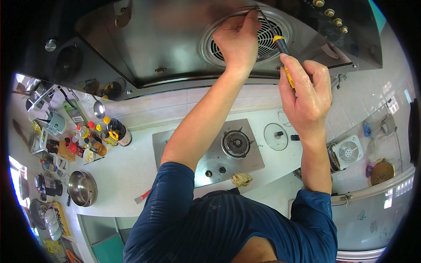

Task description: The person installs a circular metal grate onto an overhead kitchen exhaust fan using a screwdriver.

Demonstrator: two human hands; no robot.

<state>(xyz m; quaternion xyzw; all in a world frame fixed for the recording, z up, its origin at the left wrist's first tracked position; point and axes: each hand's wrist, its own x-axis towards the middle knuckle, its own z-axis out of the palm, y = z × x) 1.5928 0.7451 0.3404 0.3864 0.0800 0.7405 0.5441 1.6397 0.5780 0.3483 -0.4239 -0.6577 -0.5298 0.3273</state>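
Two bare hands are shown raised to the underside of one range hood [175, 44], where one round vent grille [266, 41] is set. One screwdriver [283, 48], with a black-and-yellow handle, is held in the right hand [309, 87]; its grip is clamped on the handle, and the shaft is slanted up and to the left, with its tip at the grille's upper rim. The left hand [237, 41] is placed across the left part of the grille, its fingertips brought to the rim just beside the tip; whether its grip is closed on anything cannot be told. Four round buttons [329, 13] are seen at the hood's right end. Below, one stove [252, 155] is set into the white bench [118, 175], with one burner [237, 143] and two knobs [222, 169] visible. One glass lid [272, 139] is laid to the right of the stove, one crumpled cloth [241, 179] at its front edge, and one steel pan [82, 188] well to the left, in front of several bottles.
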